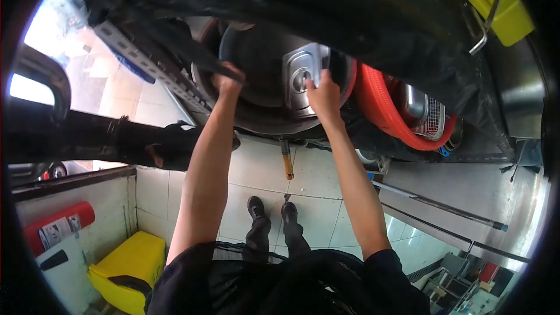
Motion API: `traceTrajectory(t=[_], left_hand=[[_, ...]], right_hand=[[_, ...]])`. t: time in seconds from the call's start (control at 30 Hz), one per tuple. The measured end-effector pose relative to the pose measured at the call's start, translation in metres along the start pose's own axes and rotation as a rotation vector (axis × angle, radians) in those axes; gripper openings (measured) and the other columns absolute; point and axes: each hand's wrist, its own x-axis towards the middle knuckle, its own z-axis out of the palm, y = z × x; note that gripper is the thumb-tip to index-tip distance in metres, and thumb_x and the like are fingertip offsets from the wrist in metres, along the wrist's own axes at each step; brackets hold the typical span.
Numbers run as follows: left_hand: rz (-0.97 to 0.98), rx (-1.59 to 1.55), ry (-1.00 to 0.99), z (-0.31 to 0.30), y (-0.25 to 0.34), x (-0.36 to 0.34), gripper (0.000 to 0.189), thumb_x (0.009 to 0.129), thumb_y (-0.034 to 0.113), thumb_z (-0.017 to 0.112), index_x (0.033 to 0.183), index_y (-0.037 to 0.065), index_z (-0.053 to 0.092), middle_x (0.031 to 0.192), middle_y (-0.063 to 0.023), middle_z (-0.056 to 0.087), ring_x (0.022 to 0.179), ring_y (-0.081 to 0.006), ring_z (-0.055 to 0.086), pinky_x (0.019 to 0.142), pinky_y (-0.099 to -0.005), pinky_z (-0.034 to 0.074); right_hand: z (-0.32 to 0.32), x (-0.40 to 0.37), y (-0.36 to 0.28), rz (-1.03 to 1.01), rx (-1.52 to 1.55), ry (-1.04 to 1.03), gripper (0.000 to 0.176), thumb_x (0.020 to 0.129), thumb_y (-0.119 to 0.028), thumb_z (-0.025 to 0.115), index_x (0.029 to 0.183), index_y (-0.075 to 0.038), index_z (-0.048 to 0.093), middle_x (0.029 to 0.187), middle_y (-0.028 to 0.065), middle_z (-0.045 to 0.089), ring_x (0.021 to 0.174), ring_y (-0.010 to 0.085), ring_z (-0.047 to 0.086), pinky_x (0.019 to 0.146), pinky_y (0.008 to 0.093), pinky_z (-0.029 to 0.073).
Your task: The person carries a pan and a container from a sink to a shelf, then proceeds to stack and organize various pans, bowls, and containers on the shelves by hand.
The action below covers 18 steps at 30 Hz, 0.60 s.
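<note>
This looks like a working commercial kitchen: a steel pan lid (pixel 300 63) sits over a wide dark basin (pixel 262 125), and a red plastic basket (pixel 382 114) beside it holds metal containers and a wire-mesh basket (pixel 433 121). Pale floor tiles (pixel 318 216), stainless-steel panelling (pixel 466 189) and a wall-side fire extinguisher (pixel 79 216) fit such a place

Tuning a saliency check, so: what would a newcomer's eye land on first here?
Probably the shiny metal lid at upper centre, with the right hand at its right edge and the left hand to its left. Next, the bright red basket to the right of it, with metal items inside. After that, the yellow container at lower left, below a red cylinder bearing a white label.
</note>
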Motion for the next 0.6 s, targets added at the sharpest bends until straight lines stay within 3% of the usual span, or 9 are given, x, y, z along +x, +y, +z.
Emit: traceTrajectory(t=[0.07,0.1,0.17,0.27,0.3,0.33,0.37,0.5,0.6], left_hand=[[0.095,0.588,0.335,0.018,-0.002,0.005,0.029,0.074,0.019,0.052,0.097,0.003,0.058,0.087,-0.0176,0.061,0.078,-0.0291,0.059,0.062,-0.0427,0.048],[0.103,0.587,0.333,0.013,0.004,0.009,0.029,0.074,0.019,0.052,0.097,0.003,0.058,0.087,-0.0176,0.061,0.078,-0.0291,0.059,0.062,-0.0427,0.048],[0.115,-0.038,0.349,-0.026,0.013,0.023,0.029,0.075,0.017,0.053,0.1,0.003,0.058,0.082,-0.018,0.061,0.076,-0.0305,0.059,0.06,-0.0412,0.047],[0.083,-0.107,0.33,-0.082,0.049,0.035,0.036,0.076,0.022,0.054,0.107,0.004,0.055,0.095,-0.0227,0.057,0.087,-0.0356,0.055,0.073,-0.043,0.045],[0.354,0.11,0.768,-0.063,0.038,0.049,0.042,0.076,0.023,0.053,0.113,0.003,0.05,0.114,-0.0247,0.046,0.102,-0.0396,0.045,0.088,-0.0436,0.036],[0.328,0.058,0.674,-0.048,0.028,0.069,0.043,0.076,0.023,0.054,0.113,0.003,0.049,0.114,-0.0246,0.046,0.102,-0.0394,0.045,0.088,-0.0435,0.036],[0.28,-0.005,0.556,-0.062,0.032,0.07,0.043,0.076,0.023,0.054,0.113,0.003,0.049,0.115,-0.0245,0.046,0.103,-0.0393,0.045,0.088,-0.0434,0.036],[0.221,-0.026,0.387,-0.082,0.019,0.064,0.044,0.075,0.022,0.055,0.114,0.002,0.049,0.116,-0.0241,0.044,0.104,-0.0387,0.044,0.089,-0.0431,0.034],[0.201,-0.013,0.336,-0.08,0.006,0.057,0.045,0.074,0.022,0.056,0.114,0.002,0.048,0.117,-0.0238,0.043,0.105,-0.0382,0.043,0.09,-0.0429,0.034]], right_hand=[[0.001,0.006,0.007,-0.061,-0.133,-0.065,0.03,0.076,-0.024,0.058,0.092,-0.002,0.045,0.085,0.0245,0.058,0.085,0.041,0.054,0.071,0.0474,0.042],[0.001,0.009,0.013,-0.115,-0.126,-0.024,0.031,0.076,-0.024,0.058,0.095,-0.003,0.046,0.086,0.0233,0.058,0.085,0.041,0.054,0.072,0.0473,0.042],[0.002,0.016,0.023,-0.232,-0.159,0.093,0.034,0.076,-0.024,0.058,0.103,-0.005,0.048,0.089,0.0211,0.059,0.087,0.0405,0.054,0.075,0.0462,0.04],[-0.002,0.016,0.041,-0.591,-0.111,0.388,0.036,0.074,-0.018,0.061,0.106,-0.003,0.053,0.099,0.0199,0.057,0.097,0.036,0.051,0.083,0.0402,0.039],[0.001,0.019,0.049,-0.466,-0.07,0.312,0.035,0.074,-0.017,0.062,0.104,-0.002,0.054,0.1,0.0204,0.057,0.097,0.036,0.051,0.084,0.0407,0.038],[0.008,0.023,0.063,-0.338,-0.03,0.238,0.034,0.073,-0.016,0.062,0.103,-0.001,0.055,0.101,0.0208,0.056,0.097,0.036,0.052,0.084,0.0411,0.038],[0.005,0.024,0.069,-0.506,-0.152,0.259,0.031,0.075,-0.018,0.06,0.1,0.0,0.057,0.102,0.0214,0.056,0.097,0.0363,0.051,0.085,0.0415,0.038],[0.009,0.03,0.096,-0.632,-0.27,0.285,0.031,0.077,-0.021,0.055,0.099,0.001,0.057,0.102,0.0204,0.056,0.098,0.037,0.05,0.082,0.042,0.039],[-0.001,0.025,0.105,-0.578,-0.266,0.265,0.03,0.078,-0.02,0.056,0.099,0.001,0.056,0.1,0.0194,0.057,0.095,0.0354,0.051,0.081,0.0411,0.039]])
